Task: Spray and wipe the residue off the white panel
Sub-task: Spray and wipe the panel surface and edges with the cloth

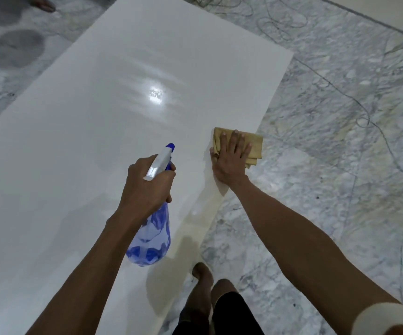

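Note:
A large glossy white panel lies flat on the marble floor, with a bright wet glare spot near its middle. My left hand is wrapped around the neck of a blue translucent spray bottle, whose white and blue nozzle points away over the panel. My right hand presses flat, fingers spread, on a folded yellow cloth at the panel's right edge. Part of the cloth overhangs onto the floor. A yellowish smear runs along the panel's near right edge.
Grey-veined marble floor surrounds the panel. Loose thin wires lie tangled on the floor beyond the far right corner. My bare foot and knees are by the near right edge. Another person's foot shows at top left.

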Available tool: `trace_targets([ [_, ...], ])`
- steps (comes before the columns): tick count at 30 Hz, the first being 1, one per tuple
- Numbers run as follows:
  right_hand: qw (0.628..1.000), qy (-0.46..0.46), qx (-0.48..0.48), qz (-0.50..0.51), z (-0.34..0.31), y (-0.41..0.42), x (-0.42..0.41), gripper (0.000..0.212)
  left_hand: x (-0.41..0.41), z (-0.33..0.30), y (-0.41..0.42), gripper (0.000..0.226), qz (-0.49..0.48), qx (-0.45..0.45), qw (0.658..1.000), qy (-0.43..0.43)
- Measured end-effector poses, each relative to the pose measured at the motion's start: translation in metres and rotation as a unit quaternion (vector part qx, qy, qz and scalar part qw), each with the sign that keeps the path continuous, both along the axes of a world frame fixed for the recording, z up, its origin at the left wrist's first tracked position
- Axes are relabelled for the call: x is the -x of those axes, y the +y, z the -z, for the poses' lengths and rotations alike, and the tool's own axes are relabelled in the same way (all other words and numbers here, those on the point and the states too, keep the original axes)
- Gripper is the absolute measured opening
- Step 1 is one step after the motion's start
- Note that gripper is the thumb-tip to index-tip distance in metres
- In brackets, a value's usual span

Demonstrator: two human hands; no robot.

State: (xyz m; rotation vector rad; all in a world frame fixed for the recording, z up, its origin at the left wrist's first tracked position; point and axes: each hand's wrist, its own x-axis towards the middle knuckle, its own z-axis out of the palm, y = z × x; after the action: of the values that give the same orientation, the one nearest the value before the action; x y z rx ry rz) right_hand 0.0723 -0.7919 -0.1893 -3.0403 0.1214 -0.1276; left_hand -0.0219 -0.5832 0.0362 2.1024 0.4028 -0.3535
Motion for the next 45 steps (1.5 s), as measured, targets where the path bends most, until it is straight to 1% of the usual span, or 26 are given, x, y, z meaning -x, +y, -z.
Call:
trace_targets([
  [5,1.0,0.02,-0.014,-0.003,-0.006,0.033,0.055,0.071,0.055,-0.005,0.028,0.012,-0.026,0.008,1.0,-0.003],
  [10,1.0,0.01,-0.022,-0.009,-0.008,0.068,0.11,0.071,0.128,-0.009,0.057,0.015,-0.038,-0.001,0.999,-0.016],
  [14,0.998,0.022,-0.025,-0.048,-0.01,0.103,0.168,0.073,0.196,-0.014,0.086,0.015,-0.074,0.008,0.997,-0.01],
  [18,0.999,0.016,-0.03,-0.028,-0.012,0.136,0.209,0.069,0.257,-0.012,0.113,0.012,-0.095,-0.002,0.995,0.006],
  [22,0.998,0.021,-0.031,-0.045,-0.008,0.153,0.246,0.066,0.308,-0.011,0.14,0.015,-0.103,-0.008,0.995,0.006],
  [26,0.999,0.008,-0.034,-0.034,-0.009,0.182,0.289,0.066,0.347,-0.013,0.168,0.014,-0.116,-0.008,0.993,0.0],
  [30,0.999,0.016,-0.014,-0.031,-0.008,0.208,0.338,0.066,0.385,-0.016,0.203,0.014,-0.123,-0.006,0.992,0.001],
  [37,0.999,0.024,-0.026,-0.028,-0.01,0.265,0.436,0.072,0.468,-0.024,0.266,0.018,-0.087,0.013,0.996,-0.028],
  [41,1.0,0.002,-0.016,0.0,-0.008,0.304,0.5,0.067,0.517,-0.026,0.291,0.013,-0.056,0.021,0.998,-0.036],
  [43,1.0,-0.008,-0.017,0.004,-0.006,0.324,0.535,0.063,0.538,-0.027,0.3,0.017,-0.055,0.031,0.998,-0.028],
  [45,0.999,-0.006,-0.037,-0.002,-0.005,0.343,0.569,0.063,0.557,-0.028,0.308,0.016,-0.061,0.033,0.997,-0.023],
])
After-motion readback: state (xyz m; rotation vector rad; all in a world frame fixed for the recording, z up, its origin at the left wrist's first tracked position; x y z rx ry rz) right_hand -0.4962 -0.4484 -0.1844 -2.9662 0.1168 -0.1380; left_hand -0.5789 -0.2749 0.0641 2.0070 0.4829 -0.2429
